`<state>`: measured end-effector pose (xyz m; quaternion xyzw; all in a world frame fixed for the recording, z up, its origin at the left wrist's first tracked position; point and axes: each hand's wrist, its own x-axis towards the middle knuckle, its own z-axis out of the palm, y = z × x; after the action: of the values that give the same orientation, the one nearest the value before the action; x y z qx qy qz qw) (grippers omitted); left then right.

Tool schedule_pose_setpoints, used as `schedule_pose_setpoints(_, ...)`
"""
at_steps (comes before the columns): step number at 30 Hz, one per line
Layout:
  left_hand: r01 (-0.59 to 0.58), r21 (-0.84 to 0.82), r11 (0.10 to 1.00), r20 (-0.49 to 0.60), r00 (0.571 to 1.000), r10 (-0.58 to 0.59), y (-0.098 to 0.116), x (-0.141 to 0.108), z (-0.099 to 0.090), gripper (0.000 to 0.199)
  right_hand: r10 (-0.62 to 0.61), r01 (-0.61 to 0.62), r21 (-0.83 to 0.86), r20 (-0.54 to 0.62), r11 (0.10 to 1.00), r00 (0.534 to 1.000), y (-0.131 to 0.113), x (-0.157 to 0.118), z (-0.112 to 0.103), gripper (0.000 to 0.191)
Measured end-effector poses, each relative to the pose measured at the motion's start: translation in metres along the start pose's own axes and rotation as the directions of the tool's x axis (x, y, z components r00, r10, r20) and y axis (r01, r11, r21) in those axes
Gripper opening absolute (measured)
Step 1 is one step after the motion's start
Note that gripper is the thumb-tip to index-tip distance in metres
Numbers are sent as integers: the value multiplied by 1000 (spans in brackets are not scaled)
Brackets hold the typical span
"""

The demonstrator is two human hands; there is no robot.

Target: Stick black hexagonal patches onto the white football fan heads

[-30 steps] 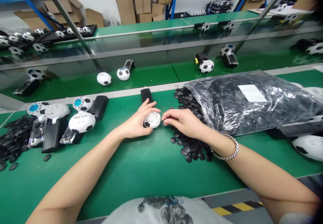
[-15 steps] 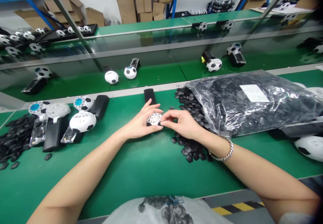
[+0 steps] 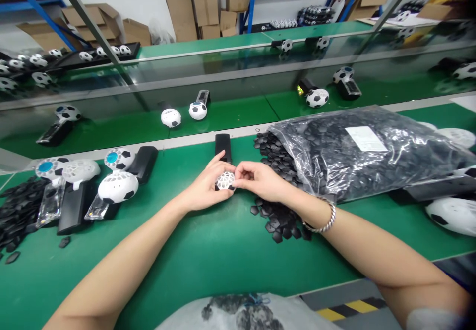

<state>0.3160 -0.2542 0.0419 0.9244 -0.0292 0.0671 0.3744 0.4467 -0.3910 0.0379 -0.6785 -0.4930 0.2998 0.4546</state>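
Observation:
My left hand (image 3: 208, 186) is wrapped round a white openwork ball shell (image 3: 225, 181) with black patches, fingers behind it and thumb in front. At the shell's right side, the thumb and index finger of my right hand (image 3: 256, 179) are pinched together; whether a small piece is between them is too small to tell. A black block-shaped part (image 3: 223, 146) lies just behind my left hand. Right of my right hand, loose black pentagon pieces (image 3: 278, 159) spill from a clear plastic bag (image 3: 372, 156) with a white label.
Several soccer-ball units (image 3: 118, 186) with black or clear bases lie at the left, beside a heap of black pieces (image 3: 18, 211). More balls (image 3: 171, 118) rest on the green belt (image 3: 238, 112) beyond the table edge. Another white ball (image 3: 453, 216) sits at far right.
The view has shifted slightly. Both hands remain at the shell, which is now tilted a little differently and shows more of its openwork side. The balls on the belt have moved slightly right relative to the table.

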Motion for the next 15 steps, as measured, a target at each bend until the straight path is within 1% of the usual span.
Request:
schedule_pose_setpoints(1,28,5,1000,-3,1000,-28,0,-1,1,38,-4,3,-117,-14,993,1000,-1,0,-8,13)
schedule_pose_setpoints(2,74,19,997,-19,997,-74,0,-2,2,43,2,-12,-269,-39,963,999,-1,0,-17,13)
schedule_pose_setpoints(3,132,37,991,-44,991,-130,0,-3,3,49,20,-49,-431,-72,901,997,0,-1,-26,13)
schedule_pose_setpoints(4,190,54,980,-71,980,-186,0,-4,3,53,49,-99,-573,-102,813,994,1,-1,-34,14)
schedule_pose_setpoints(5,236,64,970,-90,969,-230,-1,-5,2,55,86,-144,-679,-119,720,989,3,-2,-40,16)
schedule_pose_setpoints(6,264,63,962,-93,962,-258,-1,-5,0,54,121,-172,-744,-123,646,985,5,-3,-44,17)
schedule_pose_setpoints(7,271,48,961,-81,960,-266,-2,-5,-2,52,148,-180,-778,-114,602,982,8,-3,-47,16)
schedule_pose_setpoints(9,243,-12,970,-26,970,-243,-4,-5,-9,49,159,-158,-800,-79,579,984,12,-2,-47,12)
schedule_pose_setpoints(11,207,-70,976,17,978,-206,-6,-5,-15,49,140,-137,-796,-66,590,988,13,-1,-46,8)
schedule_pose_setpoints(13,192,-92,977,4,981,-192,-6,-5,-16,47,124,-119,-763,-51,635,991,12,-1,-45,4)
schedule_pose_setpoints(15,194,-81,978,-52,979,-199,-6,-5,-14,43,99,-88,-690,-25,718,995,9,-2,-45,6)
